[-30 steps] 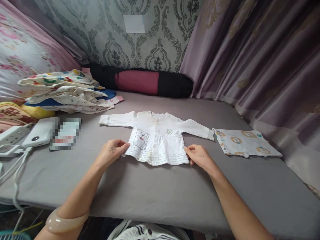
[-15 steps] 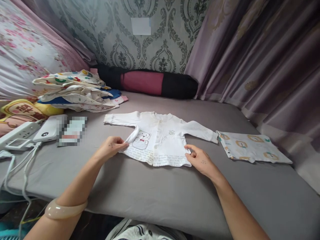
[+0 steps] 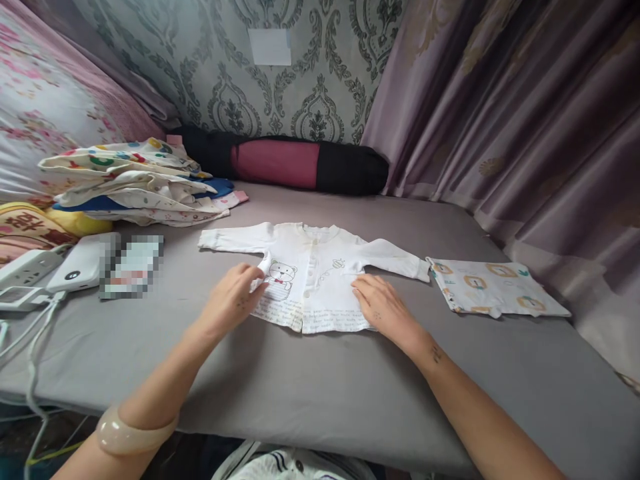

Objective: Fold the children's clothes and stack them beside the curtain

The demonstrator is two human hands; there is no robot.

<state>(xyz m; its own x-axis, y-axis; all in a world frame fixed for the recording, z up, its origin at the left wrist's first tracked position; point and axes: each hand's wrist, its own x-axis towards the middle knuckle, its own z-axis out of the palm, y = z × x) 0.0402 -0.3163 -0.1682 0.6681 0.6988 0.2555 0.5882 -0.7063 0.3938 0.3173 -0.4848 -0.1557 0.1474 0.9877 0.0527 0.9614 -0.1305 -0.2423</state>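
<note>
A small white baby shirt [image 3: 330,300] lies face up on the grey sheet with its sleeves stretched out sideways. It has a front button strip, a bear print and lines of print along the hem. My left hand [image 3: 235,297] is at the shirt's left side edge below the armpit, thumb and fingers closing on the cloth beside the bear. Opposite it, my right hand [image 3: 383,307] has its fingers closed at the right side edge, below that sleeve. The fingers cover parts of both edges.
A folded lion-print cloth [image 3: 500,287] touches the right cuff. At the left are a pile of baby clothes [image 3: 145,187], a blurred-out phone-like object [image 3: 134,263], a white power bank [image 3: 83,263] and a power strip [image 3: 30,273] with cables. A black and maroon bolster [image 3: 275,163] lies along the wall.
Both hands have moved up the shirt's side edges from near the hem toward the armpits. The shirt stays spread flat. The view has shifted slightly.
</note>
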